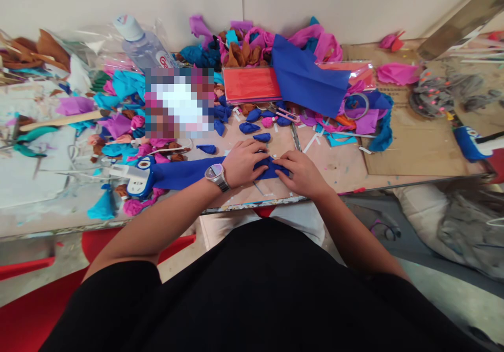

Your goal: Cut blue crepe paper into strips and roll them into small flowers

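A long dark blue strip [185, 172], of thin paper or cloth, lies along the front of the table, its right end under both hands. My left hand [246, 163], a watch on its wrist, holds that end down with bent fingers and thumb. Close beside it, my right hand [301, 173] grips the end of the strip between thumb and fingers. The fold under the fingertips is partly hidden. Just behind the hands lie small twisted blue bundles, one of them a blue bundle [262, 137] near my left knuckles.
A blue and white power strip [142, 179] stands at the strip's left end. Behind are a clear bottle [144, 42], a large blue sheet [311, 74], a red pack [252, 83], scissors [285, 113] and a tape roll [356, 105]. Cardboard [413, 152] lies right.
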